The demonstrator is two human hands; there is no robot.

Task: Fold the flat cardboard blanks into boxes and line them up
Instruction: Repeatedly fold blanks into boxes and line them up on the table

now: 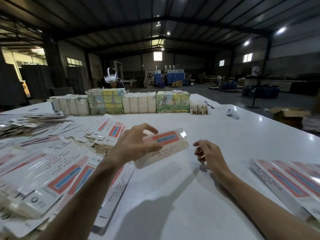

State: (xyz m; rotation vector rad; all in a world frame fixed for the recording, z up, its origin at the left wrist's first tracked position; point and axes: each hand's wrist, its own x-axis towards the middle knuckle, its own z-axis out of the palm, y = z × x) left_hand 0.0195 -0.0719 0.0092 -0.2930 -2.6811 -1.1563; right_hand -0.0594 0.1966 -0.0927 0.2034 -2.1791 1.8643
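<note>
2 hands: left hand (136, 144), right hand (207, 153); 1 held blank (171, 144) at centre; folded boxes (285, 184) at 4 o'clock, at least 4, row cut by edge; loose blanks (43, 179) at 8 o'clock, too many to count; 4 wrapped bundles (138, 104) at 12 o'clock; 1 small stack (199, 108) and 1 white controller (232, 113) at 1 o'clock; 1 person (110, 80) at 11 o'clock

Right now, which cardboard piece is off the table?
The box in the left hand; the flat blanks at left and the lined-up boxes at right lie on the table.
</note>
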